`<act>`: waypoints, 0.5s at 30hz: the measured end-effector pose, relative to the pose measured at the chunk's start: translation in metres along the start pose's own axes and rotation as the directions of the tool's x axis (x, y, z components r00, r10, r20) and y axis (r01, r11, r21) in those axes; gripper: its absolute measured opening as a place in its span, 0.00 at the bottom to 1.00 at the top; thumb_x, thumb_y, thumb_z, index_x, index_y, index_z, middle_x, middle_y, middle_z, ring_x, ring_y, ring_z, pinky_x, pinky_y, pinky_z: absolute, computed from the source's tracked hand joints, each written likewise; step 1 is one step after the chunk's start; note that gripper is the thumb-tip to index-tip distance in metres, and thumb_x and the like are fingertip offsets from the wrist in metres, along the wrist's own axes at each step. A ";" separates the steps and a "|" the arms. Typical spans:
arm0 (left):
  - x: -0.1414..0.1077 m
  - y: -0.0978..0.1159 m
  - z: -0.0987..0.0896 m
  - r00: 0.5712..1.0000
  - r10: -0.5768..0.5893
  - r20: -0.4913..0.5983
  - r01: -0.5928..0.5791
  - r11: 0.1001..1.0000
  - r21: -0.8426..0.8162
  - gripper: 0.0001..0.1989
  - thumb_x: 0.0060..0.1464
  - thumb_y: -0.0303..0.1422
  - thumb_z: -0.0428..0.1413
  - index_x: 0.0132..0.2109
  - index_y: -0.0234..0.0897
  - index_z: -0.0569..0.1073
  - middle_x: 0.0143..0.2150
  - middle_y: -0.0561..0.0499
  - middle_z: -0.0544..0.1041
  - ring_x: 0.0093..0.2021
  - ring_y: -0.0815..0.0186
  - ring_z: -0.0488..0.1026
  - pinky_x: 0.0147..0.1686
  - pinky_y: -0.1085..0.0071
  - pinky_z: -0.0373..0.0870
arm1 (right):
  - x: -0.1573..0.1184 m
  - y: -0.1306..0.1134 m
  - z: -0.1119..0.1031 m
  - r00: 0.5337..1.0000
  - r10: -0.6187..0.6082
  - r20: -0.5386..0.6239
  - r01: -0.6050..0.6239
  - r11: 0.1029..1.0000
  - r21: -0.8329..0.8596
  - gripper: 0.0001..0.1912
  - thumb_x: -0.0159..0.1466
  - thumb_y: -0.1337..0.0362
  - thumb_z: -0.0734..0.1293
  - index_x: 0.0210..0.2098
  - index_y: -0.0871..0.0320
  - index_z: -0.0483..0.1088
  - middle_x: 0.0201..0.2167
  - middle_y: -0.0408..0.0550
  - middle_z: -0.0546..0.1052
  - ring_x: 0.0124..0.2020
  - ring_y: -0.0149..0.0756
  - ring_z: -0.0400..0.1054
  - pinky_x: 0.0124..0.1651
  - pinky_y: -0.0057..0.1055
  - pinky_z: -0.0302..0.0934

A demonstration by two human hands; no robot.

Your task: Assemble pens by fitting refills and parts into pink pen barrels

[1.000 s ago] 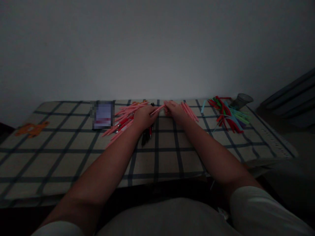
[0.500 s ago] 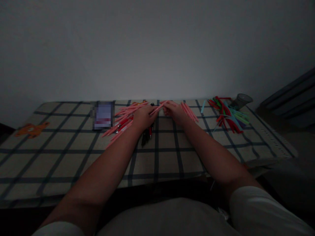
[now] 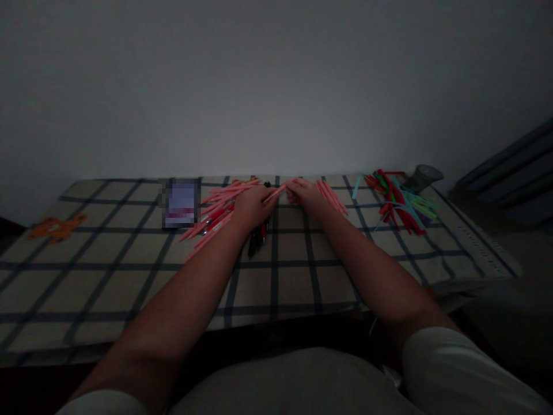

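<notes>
Near the table's far edge, my left hand (image 3: 252, 204) is closed on a pink stick (image 3: 276, 192) that slants up to the right. My right hand (image 3: 305, 193) is closed around the upper end of that stick. Several pink sticks (image 3: 222, 199) lie fanned out left of my left hand, with red pens (image 3: 216, 218) among them. Black pens (image 3: 258, 237) lie partly under my left hand. Right of my right hand is a small row of pink sticks (image 3: 332, 197).
A pixelated flat object (image 3: 181, 203) lies at left, an orange bear shape (image 3: 57, 228) farther left. At right are red strips (image 3: 404, 214), green strips (image 3: 421, 203), a light blue strip (image 3: 356, 188) and a dark see-through cup (image 3: 423, 177). A checked cloth (image 3: 294, 285) covers the table.
The pink stick and the fingers of my right hand have shifted very slightly. Both hands keep their hold, and the things on the table look the same.
</notes>
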State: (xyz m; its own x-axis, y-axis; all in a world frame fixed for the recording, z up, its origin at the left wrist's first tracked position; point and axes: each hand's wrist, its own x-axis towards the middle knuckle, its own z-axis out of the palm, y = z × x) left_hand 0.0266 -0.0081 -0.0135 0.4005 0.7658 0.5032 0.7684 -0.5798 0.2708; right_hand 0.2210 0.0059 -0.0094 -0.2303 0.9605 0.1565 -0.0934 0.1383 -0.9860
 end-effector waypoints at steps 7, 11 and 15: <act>-0.001 -0.001 0.002 1.000 0.006 -0.016 -0.006 1.000 0.008 0.19 0.70 0.42 0.49 0.56 0.45 0.82 0.40 0.47 0.84 0.44 0.57 0.78 0.51 0.62 0.71 | 0.000 -0.002 0.002 0.999 0.029 -0.030 -0.029 0.999 -0.015 0.17 0.61 0.51 0.72 0.27 0.55 0.68 0.23 0.38 0.66 0.25 0.28 0.58 0.30 0.26 0.55; -0.001 0.000 0.001 1.000 -0.001 -0.017 0.001 1.000 -0.005 0.19 0.69 0.42 0.50 0.57 0.47 0.82 0.42 0.47 0.84 0.46 0.57 0.78 0.47 0.63 0.71 | 0.000 -0.001 0.001 0.999 0.035 -0.033 -0.036 0.999 -0.036 0.17 0.63 0.51 0.72 0.27 0.55 0.67 0.22 0.38 0.66 0.25 0.28 0.58 0.30 0.27 0.55; -0.001 -0.001 0.002 1.000 -0.003 -0.015 0.003 1.000 0.004 0.18 0.69 0.42 0.51 0.56 0.48 0.82 0.42 0.47 0.84 0.44 0.58 0.78 0.44 0.64 0.70 | 0.000 0.000 0.001 0.999 0.028 -0.035 -0.030 0.999 -0.040 0.17 0.64 0.52 0.71 0.27 0.54 0.66 0.22 0.39 0.66 0.25 0.29 0.58 0.30 0.27 0.55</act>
State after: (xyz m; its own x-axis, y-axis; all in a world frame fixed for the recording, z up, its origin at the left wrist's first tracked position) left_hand 0.0263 -0.0080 -0.0156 0.3911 0.7632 0.5144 0.7716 -0.5765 0.2687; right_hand 0.2206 0.0053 -0.0090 -0.1988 0.9719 0.1263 -0.0479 0.1191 -0.9917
